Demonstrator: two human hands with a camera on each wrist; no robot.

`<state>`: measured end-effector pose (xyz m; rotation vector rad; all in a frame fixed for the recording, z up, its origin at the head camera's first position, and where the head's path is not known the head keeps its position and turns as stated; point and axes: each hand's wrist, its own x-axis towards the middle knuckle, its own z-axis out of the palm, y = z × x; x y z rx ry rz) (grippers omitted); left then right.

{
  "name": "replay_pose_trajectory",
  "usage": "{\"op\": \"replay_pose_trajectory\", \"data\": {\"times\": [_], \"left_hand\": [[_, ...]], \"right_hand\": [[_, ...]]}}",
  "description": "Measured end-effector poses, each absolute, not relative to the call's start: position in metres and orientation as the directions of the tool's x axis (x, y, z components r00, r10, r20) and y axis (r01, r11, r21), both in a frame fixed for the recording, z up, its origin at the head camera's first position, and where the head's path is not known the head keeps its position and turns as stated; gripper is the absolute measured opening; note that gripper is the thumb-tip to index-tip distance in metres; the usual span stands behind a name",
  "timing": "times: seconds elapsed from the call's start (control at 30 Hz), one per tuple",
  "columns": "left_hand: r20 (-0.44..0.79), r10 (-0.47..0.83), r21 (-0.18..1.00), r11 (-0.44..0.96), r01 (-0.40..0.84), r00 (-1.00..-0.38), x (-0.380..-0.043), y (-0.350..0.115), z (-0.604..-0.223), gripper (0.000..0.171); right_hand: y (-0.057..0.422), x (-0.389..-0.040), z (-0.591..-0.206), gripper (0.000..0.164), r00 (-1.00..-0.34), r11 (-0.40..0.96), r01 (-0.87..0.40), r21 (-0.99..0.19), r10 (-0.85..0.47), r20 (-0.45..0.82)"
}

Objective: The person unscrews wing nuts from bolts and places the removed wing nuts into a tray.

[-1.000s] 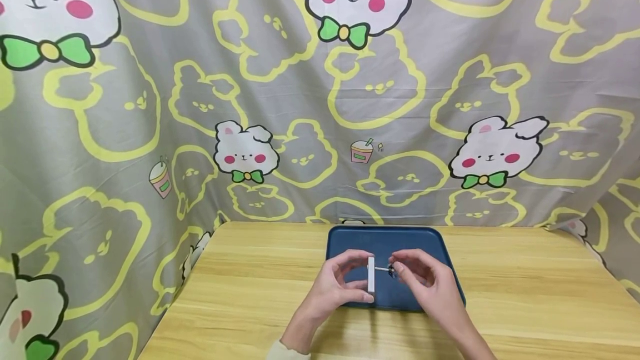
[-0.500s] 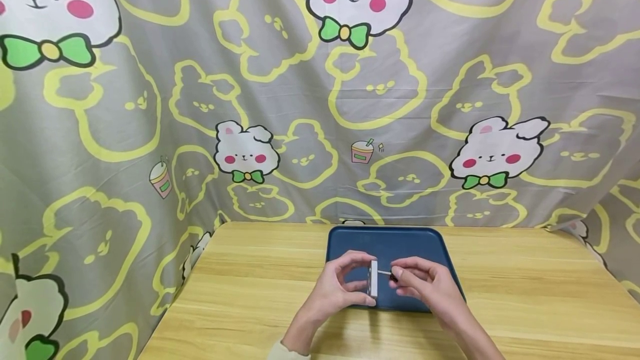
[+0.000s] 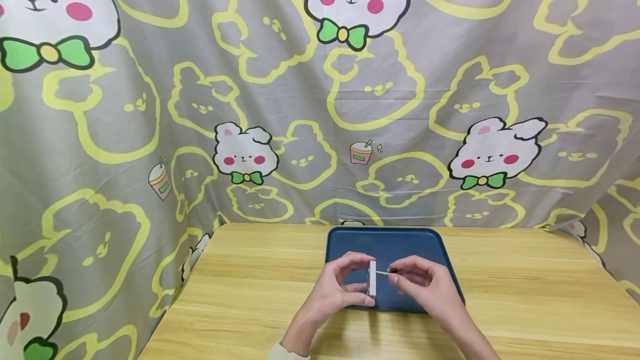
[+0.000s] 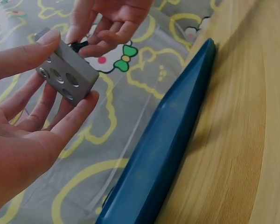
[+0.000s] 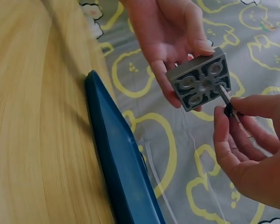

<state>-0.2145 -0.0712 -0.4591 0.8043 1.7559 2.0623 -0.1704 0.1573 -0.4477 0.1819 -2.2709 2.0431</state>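
My left hand point(image 3: 332, 288) grips a small square grey metal block point(image 5: 193, 84) by its edges, thumb on one side and fingers on the other. Round holes show in the face seen from the left wrist; the opposite face is ribbed, with recessed round holes. A threaded screw point(image 5: 223, 94) meets that ribbed face at a corner hole, its tip hidden there. With thumb and fingertips, my right hand point(image 3: 427, 285) pinches the screw's outer end at a small black part point(image 5: 228, 110). A thin metal piece sticks out past these fingers. Both hands are held up over the blue tray.
The blue rectangular tray point(image 3: 395, 240) with a raised rim lies on the light wooden table point(image 3: 250, 271), below and behind the hands. A grey curtain point(image 3: 300, 99) printed with bunnies and yellow outlines hangs along the table's back and left side.
The right fingers have gone from spread around the black part to pinching it, then shifted their grip there. The block tilted slightly and moved a little right. The left hand keeps its grip.
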Motion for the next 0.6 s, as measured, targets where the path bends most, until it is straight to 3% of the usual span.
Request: {"op": "replay_pose_trajectory", "data": {"times": [0.1, 0.2, 0.47, 0.6], "left_hand": [[0.194, 0.571, 0.975, -0.204, 0.091, -0.798, -0.215, -0.072, -0.459, 0.065], [0.197, 0.574, 0.97, -0.229, 0.076, -0.794, -0.215, -0.073, -0.46, 0.066], [0.236, 0.589, 0.946, -0.321, 0.044, -0.773, -0.217, -0.076, -0.462, 0.066], [0.251, 0.594, 0.937, -0.347, 0.038, -0.764, -0.217, -0.077, -0.462, 0.067]], "right_hand": [[0.153, -0.169, -0.449, 0.018, -0.955, 0.191, -0.294, -0.936, -0.011, 0.298], [0.15, -0.168, -0.45, 0.02, -0.879, 0.262, -0.466, -0.845, -0.022, 0.477], [0.15, -0.174, -0.459, 0.047, -0.571, 0.398, -0.775, -0.49, -0.11, 0.814], [0.149, -0.178, -0.462, 0.018, -0.431, 0.399, -0.846, -0.353, -0.123, 0.894]]}}
